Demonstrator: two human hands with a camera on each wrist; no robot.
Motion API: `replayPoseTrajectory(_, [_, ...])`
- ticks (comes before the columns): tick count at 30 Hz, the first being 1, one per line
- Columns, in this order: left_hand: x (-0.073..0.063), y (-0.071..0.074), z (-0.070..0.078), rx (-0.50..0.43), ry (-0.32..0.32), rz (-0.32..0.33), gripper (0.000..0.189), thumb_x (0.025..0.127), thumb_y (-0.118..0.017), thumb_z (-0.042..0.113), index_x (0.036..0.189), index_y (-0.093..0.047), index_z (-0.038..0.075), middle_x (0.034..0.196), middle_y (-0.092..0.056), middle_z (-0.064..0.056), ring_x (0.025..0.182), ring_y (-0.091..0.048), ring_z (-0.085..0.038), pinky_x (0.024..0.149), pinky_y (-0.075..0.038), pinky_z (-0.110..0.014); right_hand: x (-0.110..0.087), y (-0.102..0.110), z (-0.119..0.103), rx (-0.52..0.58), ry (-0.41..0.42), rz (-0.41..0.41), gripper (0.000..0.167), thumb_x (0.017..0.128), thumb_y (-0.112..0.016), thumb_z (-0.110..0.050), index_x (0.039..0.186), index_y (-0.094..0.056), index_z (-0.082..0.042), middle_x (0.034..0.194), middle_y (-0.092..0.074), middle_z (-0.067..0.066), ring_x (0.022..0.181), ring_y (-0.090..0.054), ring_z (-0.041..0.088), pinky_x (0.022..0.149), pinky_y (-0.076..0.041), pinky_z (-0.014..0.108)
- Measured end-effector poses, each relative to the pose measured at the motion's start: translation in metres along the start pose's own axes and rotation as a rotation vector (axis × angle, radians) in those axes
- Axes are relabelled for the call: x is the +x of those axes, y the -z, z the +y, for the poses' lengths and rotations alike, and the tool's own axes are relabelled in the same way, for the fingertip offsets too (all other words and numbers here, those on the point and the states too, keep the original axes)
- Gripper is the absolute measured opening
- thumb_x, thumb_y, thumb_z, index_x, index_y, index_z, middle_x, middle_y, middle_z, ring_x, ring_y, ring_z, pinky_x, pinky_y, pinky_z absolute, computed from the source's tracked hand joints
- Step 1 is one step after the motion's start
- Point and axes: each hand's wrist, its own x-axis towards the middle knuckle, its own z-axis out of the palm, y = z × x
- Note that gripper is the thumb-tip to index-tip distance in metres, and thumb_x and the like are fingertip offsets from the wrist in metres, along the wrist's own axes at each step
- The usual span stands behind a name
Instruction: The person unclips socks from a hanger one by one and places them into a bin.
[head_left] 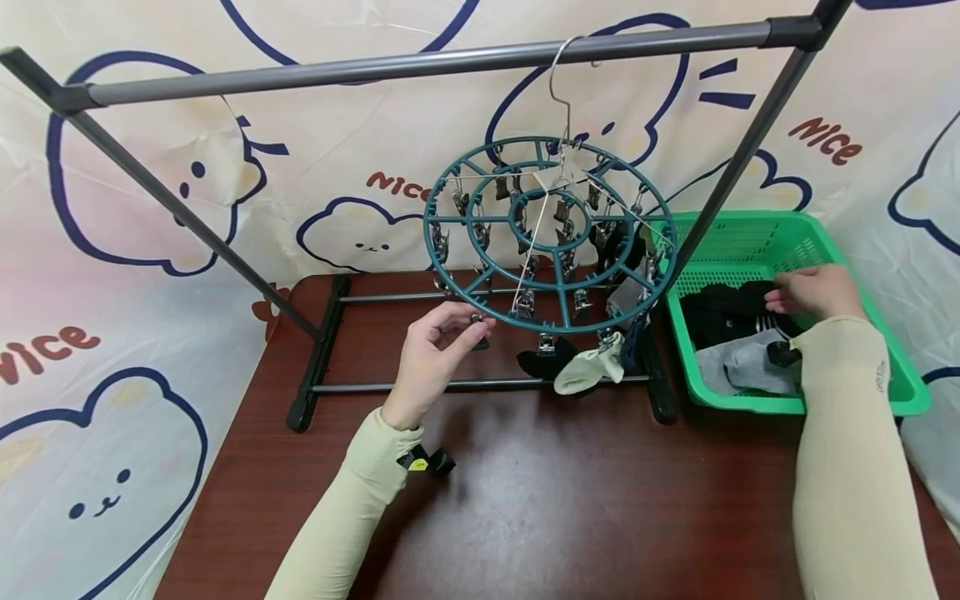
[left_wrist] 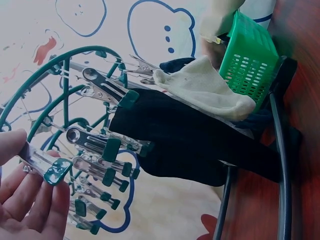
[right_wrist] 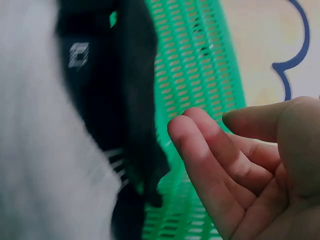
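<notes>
1. Left hand, centre of the head view: grip narrow, pinching a green-tipped metal clip at the lower left rim of the hanger; clip at lower left in the left wrist view.
2. Right hand, right side of the head view: over the basket, grip slightly parted and holding nothing in the right wrist view; contact with the dark cloth impossible to tell.
3. Round teal hanger, upper centre of the head view: hooked over the grey rail of a stand, with clips dangling all round.
4. Cream sock and black sock, below the hanger's lower right rim: clipped up side by side.
5. Green basket, right of the frame: holds grey cloth in front and black cloth behind.
6. Reddish-brown surface, lower half of the head view: bears stand and basket.
7. Cartoon-printed backdrop, left and top: pale, with dark blue outlines.
</notes>
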Motion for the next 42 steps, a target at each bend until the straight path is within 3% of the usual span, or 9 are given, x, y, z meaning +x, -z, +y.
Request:
replayPoseTrajectory(4, [-0.001, 0.001, -0.001, 0.013, -0.004, -0.01, 0.021, 0.099, -0.071, 0.014, 0.119, -0.072, 0.008, 0.111, -0.077, -0.018, 0.1, -0.073, -0.029, 0.088, -0.06, -0.033, -0.01, -0.002, -0.017, 0.067, 0.084, 0.071, 0.045, 0.11, -0.046, -0.028, 0.138, -0.057, 0.005, 0.07, -0.07, -0.019, 0.067, -0.072, 0.001, 0.071, -0.063, 0.027])
replayPoseTrajectory(9, [-0.005, 0.003, -0.002, 0.017, -0.011, -0.012, 0.026, 0.096, -0.075, 0.012, 0.121, -0.072, 0.008, 0.113, -0.074, -0.024, 0.105, -0.072, -0.025, 0.095, -0.058, -0.033, -0.045, -0.009, -0.058, 0.432, 0.16, 0.301, 0.02, 0.104, -0.061, -0.024, 0.09, -0.076, -0.023, 0.064, -0.071, -0.013, 0.055, -0.069, 0.005, 0.056, -0.058, 0.019])
replayPoseTrajectory(13, [-0.007, 0.004, -0.002, 0.019, -0.017, -0.013, 0.028, 0.094, -0.077, 0.012, 0.122, -0.071, 0.01, 0.113, -0.075, -0.02, 0.106, -0.072, -0.025, 0.098, -0.057, -0.035, -0.085, -0.027, -0.096, 0.568, 0.318, 0.449, 0.025, 0.101, -0.067, -0.027, 0.088, -0.081, -0.011, 0.06, -0.07, -0.006, 0.048, -0.065, 0.007, 0.053, -0.055, 0.017])
replayPoseTrajectory(20, [-0.009, 0.006, -0.002, 0.053, -0.018, -0.009, 0.03, 0.093, -0.078, 0.009, 0.122, -0.071, 0.01, 0.111, -0.077, -0.011, 0.102, -0.072, -0.019, 0.097, -0.057, -0.034, -0.143, -0.093, -0.116, 0.273, 0.848, 0.589, 0.04, 0.101, -0.064, -0.017, 0.069, -0.075, 0.005, 0.065, -0.068, -0.018, 0.05, -0.06, -0.004, 0.057, -0.051, 0.011])
replayPoseTrajectory(23, [-0.01, 0.006, -0.002, 0.052, -0.014, -0.02, 0.032, 0.093, -0.077, 0.007, 0.124, -0.07, 0.007, 0.112, -0.077, -0.012, 0.103, -0.072, -0.019, 0.098, -0.057, -0.034, -0.163, -0.119, -0.113, 0.164, 1.107, 0.47, 0.026, 0.096, -0.064, -0.006, 0.074, -0.077, 0.001, 0.069, -0.07, -0.013, 0.056, -0.061, -0.006, 0.064, -0.05, 0.009])
replayPoseTrajectory(27, [-0.012, 0.006, -0.003, 0.085, -0.024, -0.032, 0.034, 0.094, -0.077, 0.007, 0.126, -0.068, 0.005, 0.112, -0.077, -0.011, 0.103, -0.072, -0.017, 0.098, -0.056, -0.032, -0.18, -0.153, -0.111, -0.038, 1.308, 0.266, 0.016, 0.097, -0.067, -0.014, 0.094, -0.08, -0.006, 0.08, -0.073, -0.002, 0.062, -0.059, -0.002, 0.062, -0.047, 0.012])
replayPoseTrajectory(30, [-0.013, 0.005, -0.002, 0.116, -0.049, -0.031, 0.034, 0.094, -0.077, 0.008, 0.127, -0.068, 0.008, 0.112, -0.077, -0.008, 0.103, -0.072, -0.016, 0.099, -0.056, -0.033, -0.184, -0.177, -0.109, -0.163, 1.317, 0.178, 0.021, 0.098, -0.071, -0.02, 0.114, -0.078, -0.007, 0.095, -0.075, 0.002, 0.062, -0.057, 0.0, 0.054, -0.044, 0.015])
replayPoseTrajectory(34, [-0.013, 0.004, -0.002, 0.123, -0.072, -0.038, 0.034, 0.095, -0.076, 0.01, 0.128, -0.068, 0.009, 0.112, -0.078, -0.007, 0.104, -0.072, -0.018, 0.099, -0.056, -0.037, -0.184, -0.199, -0.106, -0.251, 1.172, 0.122, 0.039, 0.092, -0.078, -0.014, 0.129, -0.07, -0.007, 0.106, -0.073, 0.005, 0.061, -0.06, 0.0, 0.052, -0.047, 0.017])
replayPoseTrajectory(42, [-0.012, 0.001, -0.002, 0.115, -0.071, -0.048, 0.035, 0.095, -0.076, 0.012, 0.129, -0.067, 0.013, 0.112, -0.078, -0.005, 0.105, -0.073, -0.017, 0.098, -0.056, -0.035, -0.179, -0.221, -0.123, -0.328, 0.929, -0.057, 0.033, 0.098, -0.074, -0.025, 0.125, -0.067, -0.006, 0.096, -0.067, 0.003, 0.068, -0.062, 0.0, 0.062, -0.053, 0.024])
